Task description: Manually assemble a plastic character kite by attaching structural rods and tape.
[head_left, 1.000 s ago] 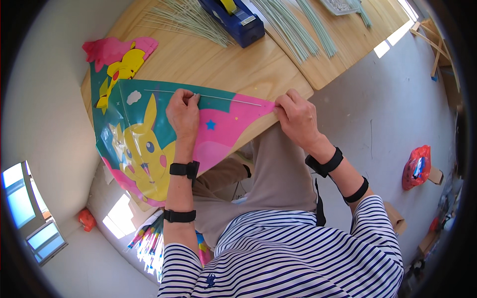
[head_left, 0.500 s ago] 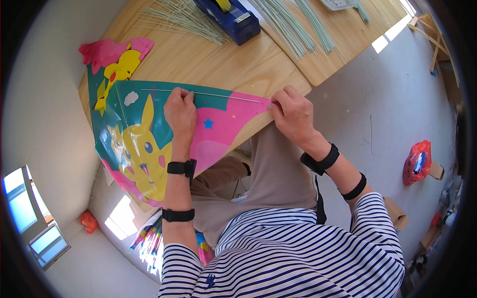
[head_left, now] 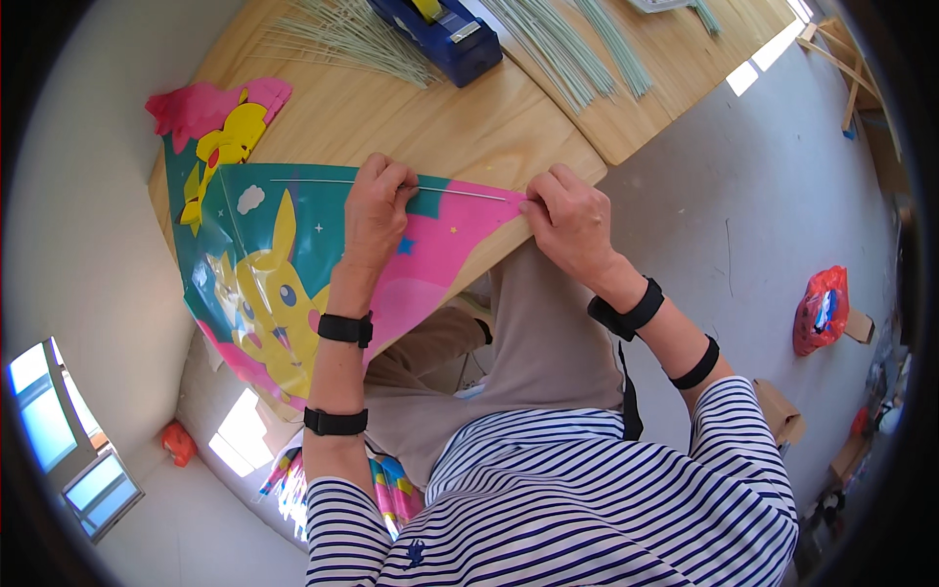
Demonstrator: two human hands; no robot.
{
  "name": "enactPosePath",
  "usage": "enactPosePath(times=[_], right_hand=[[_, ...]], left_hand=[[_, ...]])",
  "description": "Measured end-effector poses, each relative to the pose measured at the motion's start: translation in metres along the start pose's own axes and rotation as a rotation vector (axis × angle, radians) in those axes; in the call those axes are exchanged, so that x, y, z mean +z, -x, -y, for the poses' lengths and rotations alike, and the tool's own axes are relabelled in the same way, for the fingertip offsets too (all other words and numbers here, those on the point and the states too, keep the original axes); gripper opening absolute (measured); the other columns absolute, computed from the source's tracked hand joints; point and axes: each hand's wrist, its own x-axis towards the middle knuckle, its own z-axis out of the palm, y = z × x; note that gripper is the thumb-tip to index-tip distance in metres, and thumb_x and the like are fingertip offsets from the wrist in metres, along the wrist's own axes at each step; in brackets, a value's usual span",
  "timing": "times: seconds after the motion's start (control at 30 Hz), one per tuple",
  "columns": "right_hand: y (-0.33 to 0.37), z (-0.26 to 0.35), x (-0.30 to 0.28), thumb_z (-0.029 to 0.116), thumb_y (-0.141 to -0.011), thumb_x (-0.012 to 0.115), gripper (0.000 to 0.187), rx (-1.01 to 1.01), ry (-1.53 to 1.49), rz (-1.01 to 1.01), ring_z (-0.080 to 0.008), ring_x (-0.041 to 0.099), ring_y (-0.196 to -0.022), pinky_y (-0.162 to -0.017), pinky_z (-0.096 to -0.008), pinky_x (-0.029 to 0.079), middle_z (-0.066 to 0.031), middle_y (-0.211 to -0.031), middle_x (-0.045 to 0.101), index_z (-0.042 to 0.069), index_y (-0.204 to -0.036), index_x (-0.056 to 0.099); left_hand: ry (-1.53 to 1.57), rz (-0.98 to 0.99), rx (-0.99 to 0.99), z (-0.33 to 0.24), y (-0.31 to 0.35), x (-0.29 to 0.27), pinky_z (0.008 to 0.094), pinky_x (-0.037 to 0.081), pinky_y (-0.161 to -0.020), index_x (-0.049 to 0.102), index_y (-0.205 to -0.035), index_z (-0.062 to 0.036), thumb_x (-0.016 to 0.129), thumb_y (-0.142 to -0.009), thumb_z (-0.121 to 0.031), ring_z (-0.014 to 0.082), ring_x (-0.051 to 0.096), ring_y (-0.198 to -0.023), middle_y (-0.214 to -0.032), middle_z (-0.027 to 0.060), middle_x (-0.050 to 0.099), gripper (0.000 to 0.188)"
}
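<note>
A printed kite sheet (head_left: 342,210) in green and pink, with a yellow cartoon figure, lies along the near edge of the table. Close to its far edge runs a thin pale rod (head_left: 313,181). My left hand (head_left: 377,210) is closed, thumb and fingers pinching the rod about midway along. At the sheet's pointed right corner, my right hand (head_left: 572,215) pinches the pink tip beside the rod's end. Whether the fingers there also touch the rod is hidden.
On the wooden table (head_left: 460,127) stand a blue tape dispenser (head_left: 450,44) and bundles of thin pale rods (head_left: 342,44). More printed pieces (head_left: 220,127) lie at the left. A red bag (head_left: 822,311) rests on the floor at right.
My left hand has slid to the right along the rod, toward my right hand. My right hand stays at the pink corner, almost unmoved.
</note>
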Motion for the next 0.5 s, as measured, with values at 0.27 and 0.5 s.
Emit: enactPosePath(times=[0.27,0.5], right_hand=[[-0.0001,-0.0019,0.0002,0.008,-0.077,0.071,0.013,0.002,0.003,-0.003,-0.0298,0.061,-0.071,-0.06,-0.0399,0.048,-0.0087,-0.079,0.056,0.007,-0.079,0.058],[0.0001,-0.0019,0.0003,0.008,-0.077,0.071,0.014,-0.001,0.01,0.0,-0.0297,0.061,-0.071,-0.06,-0.0401,0.048,-0.0088,-0.079,0.057,0.007,-0.079,0.058]], left_hand=[[-0.127,0.061,0.139,-0.0021,-0.0057,-0.0038,0.0408,0.047,-0.07,0.056,-0.083,-0.0029,0.065,-0.079,0.004,0.0333,0.057,-0.084,-0.085,0.0129,0.052,0.011],[-0.167,0.052,0.2,-0.0068,-0.0085,-0.0023,0.0436,0.046,-0.068,0.054,-0.08,-0.0037,0.064,-0.078,0.002,0.0346,0.056,-0.082,-0.083,0.0133,0.051,0.011]])
